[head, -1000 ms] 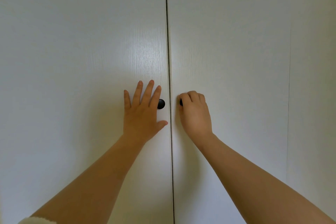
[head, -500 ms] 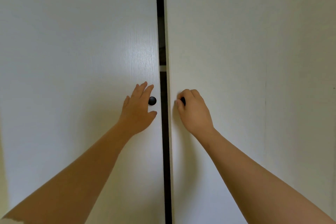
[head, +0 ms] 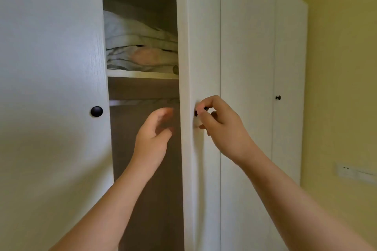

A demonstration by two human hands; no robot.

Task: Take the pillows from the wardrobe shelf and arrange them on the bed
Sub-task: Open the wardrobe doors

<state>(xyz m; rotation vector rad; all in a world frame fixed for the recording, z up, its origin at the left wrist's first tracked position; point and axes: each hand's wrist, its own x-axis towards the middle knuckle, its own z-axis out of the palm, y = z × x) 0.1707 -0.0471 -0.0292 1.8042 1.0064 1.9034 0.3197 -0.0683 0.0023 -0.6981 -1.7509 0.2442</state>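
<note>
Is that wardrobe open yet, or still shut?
Partly open: the right hand holds the right door ajar by its knob, showing folded bedding on a shelf.

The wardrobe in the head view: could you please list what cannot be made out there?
- Pillows: their count and right ends, hidden by the right door; left ends by the left door.
- Left hand: fingertips motion-blurred.
- Right door's knob: mostly covered by the right hand.
- Space below the shelf: too dark.

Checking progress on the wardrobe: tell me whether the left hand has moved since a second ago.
Yes. The left hand has left the left door, whose black knob now sits well to its left, and hangs open before the gap.
</note>
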